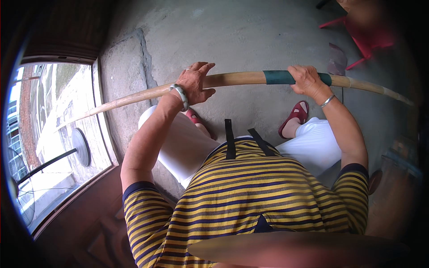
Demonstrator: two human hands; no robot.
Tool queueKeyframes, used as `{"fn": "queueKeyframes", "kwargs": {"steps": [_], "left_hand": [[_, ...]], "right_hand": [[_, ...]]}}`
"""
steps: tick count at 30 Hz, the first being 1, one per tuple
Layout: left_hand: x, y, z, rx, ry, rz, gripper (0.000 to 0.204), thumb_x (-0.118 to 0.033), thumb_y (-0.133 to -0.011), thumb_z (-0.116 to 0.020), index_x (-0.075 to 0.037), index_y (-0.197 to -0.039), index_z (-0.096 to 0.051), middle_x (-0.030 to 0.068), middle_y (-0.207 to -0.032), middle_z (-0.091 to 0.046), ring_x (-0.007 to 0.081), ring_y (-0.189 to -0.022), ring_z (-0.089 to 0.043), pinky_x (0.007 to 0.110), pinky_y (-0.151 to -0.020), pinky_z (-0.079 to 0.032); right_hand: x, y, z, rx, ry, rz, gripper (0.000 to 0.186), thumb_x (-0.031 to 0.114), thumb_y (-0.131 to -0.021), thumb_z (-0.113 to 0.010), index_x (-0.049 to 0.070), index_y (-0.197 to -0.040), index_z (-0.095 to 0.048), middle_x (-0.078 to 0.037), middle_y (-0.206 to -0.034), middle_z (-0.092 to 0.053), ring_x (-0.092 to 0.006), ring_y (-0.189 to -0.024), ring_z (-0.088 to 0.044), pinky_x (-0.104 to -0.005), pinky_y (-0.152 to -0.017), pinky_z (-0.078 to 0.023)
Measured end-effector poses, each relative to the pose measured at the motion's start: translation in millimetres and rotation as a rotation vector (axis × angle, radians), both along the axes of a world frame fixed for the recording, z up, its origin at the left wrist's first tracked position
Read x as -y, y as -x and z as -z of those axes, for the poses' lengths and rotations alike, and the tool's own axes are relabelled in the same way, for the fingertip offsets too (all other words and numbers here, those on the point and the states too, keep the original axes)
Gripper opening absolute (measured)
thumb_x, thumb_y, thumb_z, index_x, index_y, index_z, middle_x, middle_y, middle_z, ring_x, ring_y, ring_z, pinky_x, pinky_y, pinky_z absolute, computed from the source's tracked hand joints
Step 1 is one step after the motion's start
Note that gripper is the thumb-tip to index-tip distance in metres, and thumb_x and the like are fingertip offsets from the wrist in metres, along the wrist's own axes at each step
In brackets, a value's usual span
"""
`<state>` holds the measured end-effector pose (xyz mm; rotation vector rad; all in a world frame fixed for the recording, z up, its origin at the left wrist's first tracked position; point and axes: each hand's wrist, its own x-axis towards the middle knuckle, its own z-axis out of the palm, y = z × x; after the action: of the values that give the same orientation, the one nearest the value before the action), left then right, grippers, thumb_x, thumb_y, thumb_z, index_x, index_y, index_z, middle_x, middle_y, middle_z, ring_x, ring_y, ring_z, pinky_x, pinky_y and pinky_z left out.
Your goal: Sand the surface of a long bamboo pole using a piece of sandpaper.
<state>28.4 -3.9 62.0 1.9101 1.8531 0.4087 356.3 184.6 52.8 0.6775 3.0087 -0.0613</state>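
A long, pale wooden pole (237, 79), thin at both ends and slightly curved, lies crosswise in front of my body above the floor. Dark green wrapping (277, 77) covers a stretch right of its middle. My right hand (308, 81) is closed round this wrapped stretch, a silver bangle on its wrist. Farther left, my left hand (195, 82) lies over the bare wood with its thumb and fingers apart; a pale bangle circles that wrist. The left palm is hidden, as are the right fingertips. The pole's left end reaches toward a bright doorway.
Through the bright doorway (96, 89) at left, a round grey disc (82, 147) on a black rod shows. A red plastic stool or chair (368, 40) stands far right. The concrete floor (223, 35) has a crack. My feet in red shoes (296, 117) are spread below the pole.
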Motion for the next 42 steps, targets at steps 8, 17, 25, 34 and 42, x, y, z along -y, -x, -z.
{"fn": "queueKeyframes", "kwargs": {"steps": [8,17,25,34,42], "left_hand": [[-22.9,-3.4,31.2,-0.252,0.423,0.046,0.029,-0.019,-0.064,-0.065,-0.007,-0.089,-0.063,0.0152,-0.083,-0.066,0.0336,-0.083,-0.063,0.041,-0.074,-0.05],[-17.8,-26.1,16.5,-0.222,0.343,-0.004,0.027,-0.02,-0.063,-0.061,-0.008,-0.087,-0.065,0.0152,-0.082,-0.066,0.0349,-0.081,-0.063,0.042,-0.074,-0.05],[-16.2,-8.4,16.6,-0.257,0.338,-0.005,0.029,-0.023,-0.063,-0.062,-0.009,-0.089,-0.066,0.0145,-0.084,-0.066,0.0333,-0.084,-0.063,0.041,-0.076,-0.05],[-8.1,0.7,24.1,-0.165,0.258,0.02,0.03,-0.021,-0.059,-0.063,-0.004,-0.083,-0.065,0.0169,-0.076,-0.065,0.0358,-0.075,-0.063,0.041,-0.068,-0.05],[-9.1,-0.4,25.6,-0.151,0.293,0.085,0.029,-0.021,-0.058,-0.063,-0.003,-0.08,-0.064,0.0173,-0.075,-0.064,0.0354,-0.074,-0.063,0.041,-0.067,-0.049]], "right_hand": [[11.4,-9.4,4.2,-0.028,-0.054,0.01,0.032,0.011,-0.057,-0.073,0.005,-0.083,-0.055,-0.014,-0.072,-0.061,-0.0277,-0.067,-0.064,-0.0357,-0.062,-0.054],[59.0,44.1,14.8,-0.222,-0.129,-0.038,0.022,0.004,-0.06,-0.064,0.006,-0.076,-0.049,-0.011,-0.072,-0.057,-0.0238,-0.068,-0.061,-0.0343,-0.061,-0.051],[-22.8,-131.1,-14.7,-0.137,-0.343,0.346,0.035,0.004,-0.053,-0.069,0.008,-0.085,-0.054,-0.009,-0.084,-0.059,-0.0277,-0.085,-0.058,-0.0396,-0.076,-0.044],[23.3,-35.5,16.4,-0.4,-0.384,0.099,0.021,0.002,-0.059,-0.061,0.01,-0.077,-0.052,-0.006,-0.075,-0.055,-0.024,-0.075,-0.058,-0.0349,-0.066,-0.044],[44.4,-26.0,45.1,-0.362,-0.21,0.369,0.034,0.001,-0.054,-0.066,0.009,-0.086,-0.054,-0.008,-0.086,-0.056,-0.0268,-0.091,-0.055,-0.0398,-0.084,-0.04]]}}
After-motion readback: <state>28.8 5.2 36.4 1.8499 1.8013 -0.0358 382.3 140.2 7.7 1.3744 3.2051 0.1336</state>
